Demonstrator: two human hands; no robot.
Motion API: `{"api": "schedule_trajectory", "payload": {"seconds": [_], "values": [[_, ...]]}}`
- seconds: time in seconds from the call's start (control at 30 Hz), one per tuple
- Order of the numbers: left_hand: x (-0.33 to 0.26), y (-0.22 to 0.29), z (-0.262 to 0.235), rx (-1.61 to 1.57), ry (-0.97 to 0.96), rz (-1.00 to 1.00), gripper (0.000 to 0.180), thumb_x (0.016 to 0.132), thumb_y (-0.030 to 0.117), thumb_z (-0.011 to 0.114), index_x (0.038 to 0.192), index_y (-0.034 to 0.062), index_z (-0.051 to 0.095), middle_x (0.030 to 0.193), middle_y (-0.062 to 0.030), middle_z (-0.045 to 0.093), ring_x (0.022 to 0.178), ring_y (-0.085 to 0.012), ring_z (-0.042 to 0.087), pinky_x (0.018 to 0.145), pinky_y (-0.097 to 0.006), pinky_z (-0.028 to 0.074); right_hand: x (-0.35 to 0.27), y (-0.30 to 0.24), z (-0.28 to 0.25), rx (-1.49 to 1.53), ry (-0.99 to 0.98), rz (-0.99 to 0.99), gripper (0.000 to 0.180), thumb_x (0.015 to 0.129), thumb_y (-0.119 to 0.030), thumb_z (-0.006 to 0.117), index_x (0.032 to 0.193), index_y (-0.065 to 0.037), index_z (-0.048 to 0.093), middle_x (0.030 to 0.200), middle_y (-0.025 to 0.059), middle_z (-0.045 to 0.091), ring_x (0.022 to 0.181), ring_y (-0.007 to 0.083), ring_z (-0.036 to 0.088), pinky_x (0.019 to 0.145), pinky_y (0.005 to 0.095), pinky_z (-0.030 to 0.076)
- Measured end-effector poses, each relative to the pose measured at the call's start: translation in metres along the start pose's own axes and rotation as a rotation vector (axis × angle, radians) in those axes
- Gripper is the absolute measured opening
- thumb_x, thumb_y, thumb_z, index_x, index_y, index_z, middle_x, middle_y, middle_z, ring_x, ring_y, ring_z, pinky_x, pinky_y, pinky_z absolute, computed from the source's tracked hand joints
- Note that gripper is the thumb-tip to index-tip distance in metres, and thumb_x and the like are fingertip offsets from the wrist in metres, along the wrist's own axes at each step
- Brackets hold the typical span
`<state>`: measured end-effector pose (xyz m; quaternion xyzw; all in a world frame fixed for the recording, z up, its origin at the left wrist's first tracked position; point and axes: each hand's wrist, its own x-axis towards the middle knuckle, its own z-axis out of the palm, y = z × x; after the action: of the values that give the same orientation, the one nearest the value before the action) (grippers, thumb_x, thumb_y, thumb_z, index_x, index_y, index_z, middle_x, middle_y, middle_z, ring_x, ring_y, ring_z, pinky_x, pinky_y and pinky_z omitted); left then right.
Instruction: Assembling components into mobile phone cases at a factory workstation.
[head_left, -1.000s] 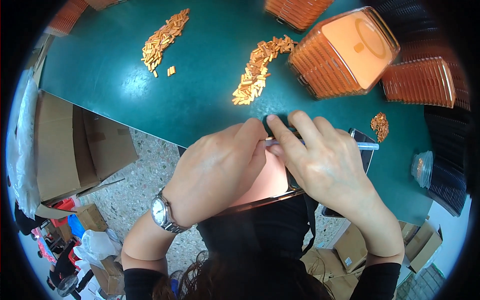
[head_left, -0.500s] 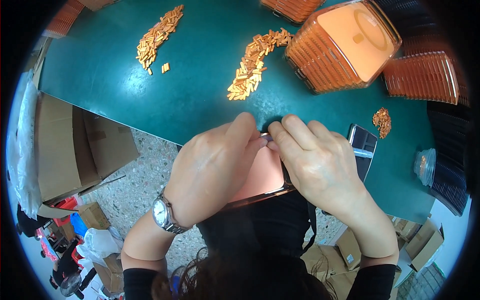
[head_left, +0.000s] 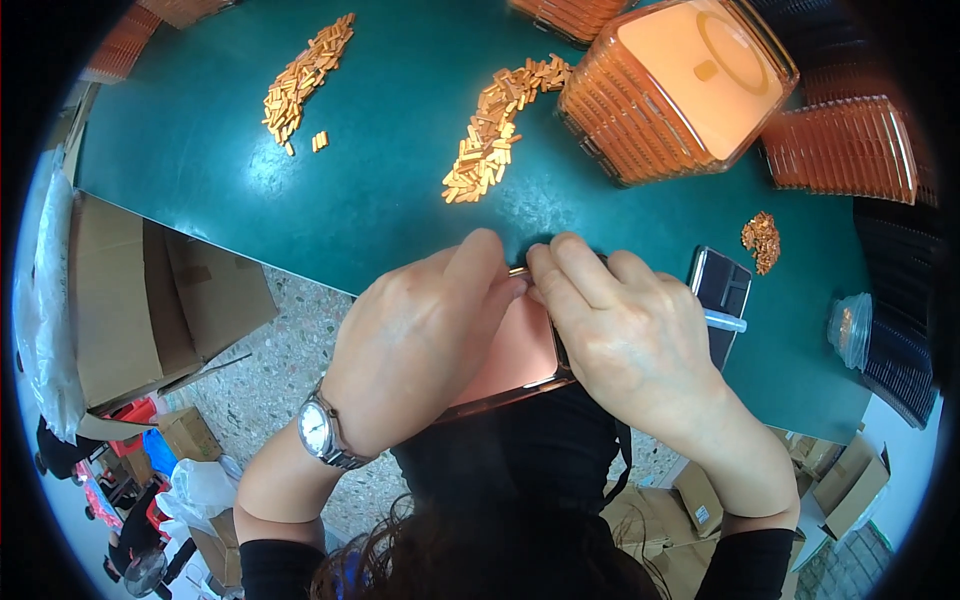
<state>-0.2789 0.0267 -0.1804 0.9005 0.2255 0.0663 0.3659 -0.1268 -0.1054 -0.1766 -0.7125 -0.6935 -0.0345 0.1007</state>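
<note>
Just in front of my body, near the table edge, is a phone case [head_left: 520, 352] with a pinkish-copper flat face and a dark, shiny rim. My left hand [head_left: 425, 325] curls over its left part, thumb and index finger pinched at the upper edge. From the other side my right hand [head_left: 625, 325] presses bent fingertips on that same edge, close to the left thumb. Whatever lies between the fingertips is too small or covered to make out. Beside my right hand rests a dark, silver-edged flat tray [head_left: 721, 283], with a translucent bluish stick [head_left: 724, 320] across it.
On the green table [head_left: 390, 170] lie a pile of small orange-gold pieces [head_left: 308, 78], a second pile [head_left: 490, 140] and a small coppery heap [head_left: 762, 243]. Stacked orange phone cases [head_left: 660, 100] stand far right, near a clear tub [head_left: 850, 330]. Cardboard boxes [head_left: 115, 300] stand left.
Both hands stay on the phone case and have shifted slightly. A greyish bit seen between the fingertips before no longer shows. The view has moved a little.
</note>
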Motion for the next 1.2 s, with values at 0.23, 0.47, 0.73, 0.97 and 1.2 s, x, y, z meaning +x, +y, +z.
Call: {"api": "schedule_trajectory", "payload": {"seconds": [0.23,0.47,0.73,0.97,1.2], "values": [[-0.004,-0.004,-0.017,-0.125,-0.03,-0.047,0.013,0.097,0.012,0.076,0.099,0.0031,0.067,0.081,-0.0144,0.07,0.071,-0.0321,0.071,0.064,-0.039,0.054,0.013,0.014,-0.024,0.402,-0.163,0.164,0.033,0.093,-0.016,0.077,0.12,0.002,0.072,0.098,0.0114,0.064,0.077,0.0271,0.068,0.064,0.0397,0.057],[-0.015,-0.011,-0.017,0.022,-0.042,0.024,0.014,0.097,0.008,0.072,0.111,0.0082,0.074,0.084,-0.0109,0.069,0.071,-0.0318,0.069,0.062,-0.038,0.053,0.047,0.02,0.011,0.488,0.022,0.277,0.02,0.092,-0.001,0.073,0.111,-0.001,0.073,0.093,0.0175,0.068,0.086,0.0371,0.071,0.075,0.0423,0.056],[-0.014,-0.016,-0.014,0.034,-0.02,0.056,0.011,0.098,0.01,0.072,0.108,0.0101,0.074,0.081,-0.0105,0.067,0.069,-0.0328,0.067,0.06,-0.04,0.052,0.058,0.019,0.026,0.4,0.054,0.345,0.016,0.092,0.0,0.071,0.109,0.001,0.07,0.096,0.0192,0.07,0.088,0.0394,0.072,0.078,0.0443,0.057],[-0.013,-0.017,-0.014,0.026,-0.019,0.058,0.007,0.099,0.011,0.071,0.105,0.0085,0.072,0.081,-0.0112,0.068,0.069,-0.0326,0.067,0.06,-0.04,0.052,0.053,0.024,0.018,0.467,-0.069,0.408,0.011,0.096,-0.005,0.067,0.105,0.003,0.066,0.091,0.0207,0.068,0.083,0.037,0.07,0.076,0.0424,0.054],[-0.01,-0.008,-0.015,-0.042,-0.026,0.019,0.008,0.101,0.009,0.068,0.107,0.0056,0.072,0.088,-0.014,0.072,0.074,-0.0336,0.07,0.066,-0.04,0.055,0.032,0.032,-0.048,0.901,-0.192,0.459,0.004,0.098,-0.005,0.071,0.098,-0.002,0.069,0.087,0.001,0.065,0.076,0.0067,0.054,0.066,0.0252,0.041]]}}
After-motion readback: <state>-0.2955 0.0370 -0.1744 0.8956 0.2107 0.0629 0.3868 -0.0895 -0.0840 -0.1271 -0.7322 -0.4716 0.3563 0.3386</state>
